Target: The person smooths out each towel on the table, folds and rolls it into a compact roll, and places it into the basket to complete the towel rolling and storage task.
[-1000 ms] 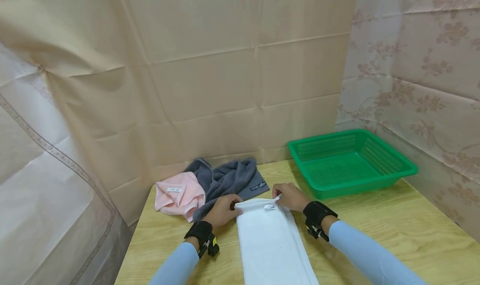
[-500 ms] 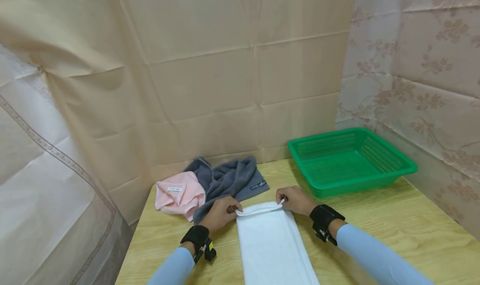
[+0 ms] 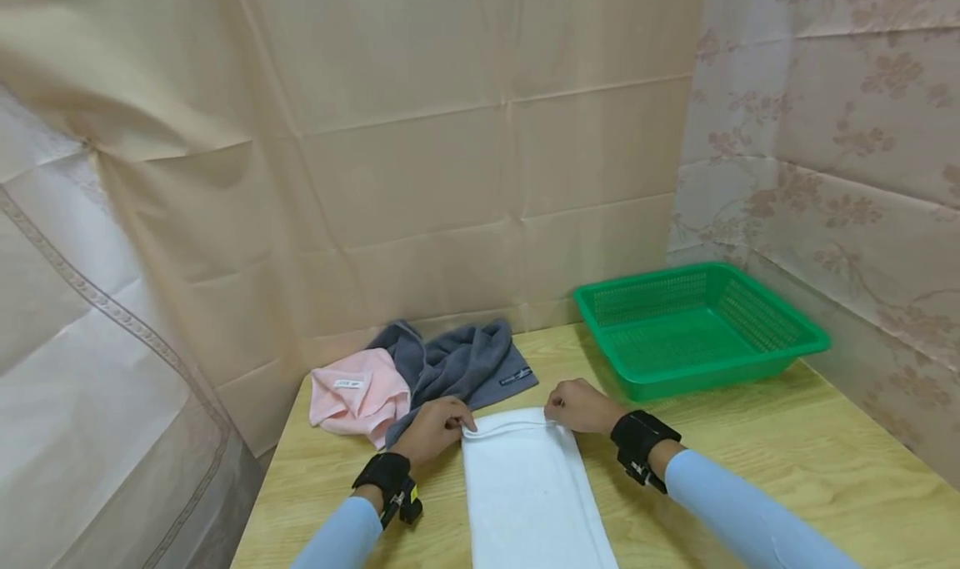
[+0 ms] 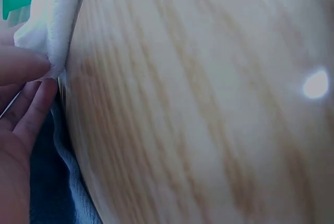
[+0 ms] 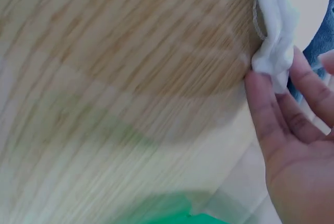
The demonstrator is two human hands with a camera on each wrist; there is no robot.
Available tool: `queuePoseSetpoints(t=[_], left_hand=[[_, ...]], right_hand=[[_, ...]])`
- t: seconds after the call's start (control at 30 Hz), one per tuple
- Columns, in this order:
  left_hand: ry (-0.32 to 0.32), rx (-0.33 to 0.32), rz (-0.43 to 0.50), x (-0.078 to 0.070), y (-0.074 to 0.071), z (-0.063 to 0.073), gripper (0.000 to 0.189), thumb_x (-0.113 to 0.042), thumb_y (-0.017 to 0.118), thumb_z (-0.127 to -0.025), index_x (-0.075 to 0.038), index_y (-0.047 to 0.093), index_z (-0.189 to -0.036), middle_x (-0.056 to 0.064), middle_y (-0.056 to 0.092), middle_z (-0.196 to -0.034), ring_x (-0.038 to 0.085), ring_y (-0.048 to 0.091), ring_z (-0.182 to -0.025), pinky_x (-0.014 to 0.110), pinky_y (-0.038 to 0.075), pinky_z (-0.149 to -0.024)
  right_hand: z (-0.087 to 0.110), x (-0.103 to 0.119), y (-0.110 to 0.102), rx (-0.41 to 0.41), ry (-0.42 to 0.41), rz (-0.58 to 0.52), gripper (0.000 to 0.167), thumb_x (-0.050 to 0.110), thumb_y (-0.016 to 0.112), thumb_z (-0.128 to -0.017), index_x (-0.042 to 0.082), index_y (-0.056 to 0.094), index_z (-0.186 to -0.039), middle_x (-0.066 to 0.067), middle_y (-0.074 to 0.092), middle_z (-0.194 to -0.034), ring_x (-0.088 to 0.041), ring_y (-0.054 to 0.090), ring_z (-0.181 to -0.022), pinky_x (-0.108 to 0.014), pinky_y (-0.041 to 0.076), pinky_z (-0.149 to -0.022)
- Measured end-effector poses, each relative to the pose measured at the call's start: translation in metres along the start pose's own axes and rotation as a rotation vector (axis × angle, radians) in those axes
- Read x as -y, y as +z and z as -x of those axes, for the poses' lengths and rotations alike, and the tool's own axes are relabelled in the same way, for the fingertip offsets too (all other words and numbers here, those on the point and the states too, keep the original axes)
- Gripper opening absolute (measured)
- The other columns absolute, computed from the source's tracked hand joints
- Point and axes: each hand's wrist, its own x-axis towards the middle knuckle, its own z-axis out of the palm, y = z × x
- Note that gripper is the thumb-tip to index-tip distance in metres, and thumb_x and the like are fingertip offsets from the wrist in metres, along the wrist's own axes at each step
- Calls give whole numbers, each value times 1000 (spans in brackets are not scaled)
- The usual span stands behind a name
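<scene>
A white towel [image 3: 525, 502], folded into a long strip, lies on the wooden table and runs toward the person. Its far end is turned over in a narrow fold. My left hand [image 3: 431, 431] pinches the fold's left corner; the left wrist view shows thumb and fingertips meeting on the white cloth [image 4: 55, 20]. At the opposite corner, my right hand [image 3: 585, 406] pinches the fold between thumb and fingers. In the right wrist view the bunched towel edge [image 5: 276, 25] sits between those fingertips.
Just beyond the left hand lie a crumpled grey towel [image 3: 465, 365] and a pink towel [image 3: 363, 394] with a white label. A green plastic basket [image 3: 697, 336] stands at the back right of the table [image 3: 750, 461]. Beige cloth [image 3: 450, 177] hangs behind.
The towel's far edge has been turned over toward the person, and its small label has gone out of sight. Both hands have lowered the fold onto the strip, keeping their pinch.
</scene>
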Motion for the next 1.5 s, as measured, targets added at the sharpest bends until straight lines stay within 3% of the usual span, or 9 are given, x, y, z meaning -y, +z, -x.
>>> queuePoseSetpoints(t=[0.1,0.27,0.4,0.53,0.73,0.9,1.23,1.37,1.5], left_hand=[[4,28,-14,0,1,1,35,11,62,-91,-20,76,-97,-7,67,-101,8,60,-88,28,53,-77],[-32,38,17,0,3,3,31,3,56,-97,-20,77,-101,-8,67,-104,9,59,-89,30,52,-79],[-66,37,66,1,3,4,18,-16,59,-105,-21,76,-103,-8,67,-103,9,60,-90,31,52,-81],[-86,47,71,3,4,3,12,-27,65,-104,-20,73,-110,-8,66,-103,8,61,-92,29,53,-82],[-137,73,101,-1,0,2,30,-22,72,-99,-8,69,-125,-2,67,-110,12,63,-96,31,54,-84],[-158,131,53,-4,-3,0,39,-27,74,-97,-8,69,-131,-2,65,-108,11,62,-93,29,53,-81],[-187,178,52,-8,-7,-1,20,-25,78,-95,-19,69,-112,-7,62,-99,8,58,-82,27,52,-73],[-166,155,54,-8,-8,-1,18,-19,79,-93,-19,66,-106,-7,64,-96,8,58,-82,26,50,-73],[-111,96,34,-9,-8,-3,19,-9,81,-90,-15,66,-101,-4,62,-94,12,57,-82,26,49,-72]], right_hand=[[-1,-1,2,-24,-20,24,20,16,71,-98,13,73,-78,6,58,-63,-10,51,-54,-26,42,-54],[-3,-7,4,-57,-29,44,16,15,81,-90,12,66,-89,5,61,-78,-11,55,-71,-29,48,-65],[-4,-11,2,-39,-22,12,21,16,83,-88,9,66,-99,2,64,-87,-13,59,-82,-32,51,-73],[-5,-13,-1,-5,-5,-33,25,16,84,-87,7,69,-104,1,65,-91,-15,60,-85,-34,51,-78],[-4,-13,-3,38,26,-72,31,19,86,-85,5,73,-110,1,68,-99,-18,61,-93,-38,51,-85],[-5,-12,-5,67,33,-92,24,18,86,-85,8,75,-104,3,70,-97,-16,59,-91,-38,51,-84],[-7,-11,-1,110,-55,-189,29,5,84,-84,10,61,-100,0,59,-90,-17,53,-83,-30,46,-72],[-11,-13,5,96,-102,-179,28,1,81,-85,12,63,-104,1,60,-89,-17,55,-81,-29,48,-69],[-16,-13,10,62,-161,-120,26,-2,79,-84,17,63,-95,5,59,-85,-14,54,-79,-29,48,-69]])
